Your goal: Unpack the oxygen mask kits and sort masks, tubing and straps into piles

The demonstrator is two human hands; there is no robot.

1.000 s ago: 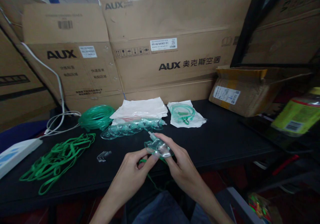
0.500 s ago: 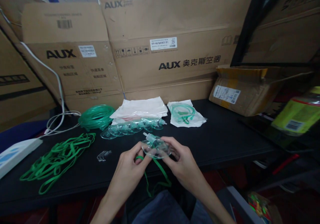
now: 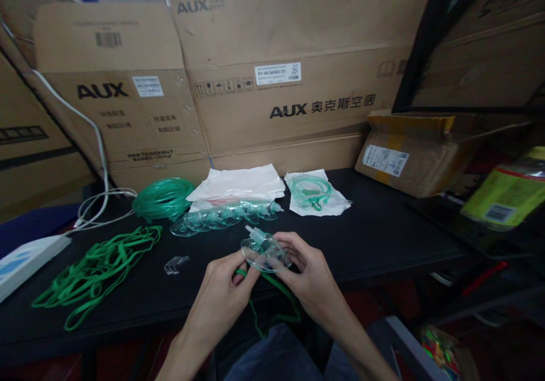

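A clear green-tinted oxygen mask [image 3: 263, 250] is held above the table's front edge, its pale connector pointing up and to the left. My right hand [image 3: 310, 267] is closed on the mask's right side, with thumb and fingers at the rim. At its lower left, my left hand [image 3: 227, 284] is closed round a green elastic strap [image 3: 290, 312], part of which shows as a loop at the index finger. The left thumb is at the mask's lower rim; whether it presses on it I cannot tell. The strap hangs below the mask toward my lap.
Behind the hands lie a row of nested masks [image 3: 221, 220], white pouches [image 3: 238, 185] and a tubing set on a white pouch [image 3: 314, 192]. Leftward are coiled green tubing [image 3: 164, 198], piled green straps [image 3: 100, 267], small metal strips [image 3: 174, 265] and a power strip [image 3: 32, 259].
My left hand has shifted slightly down and right, away from the mask's left side to its lower rim. The hanging strap has swung to the right. The mask stays in my right hand.
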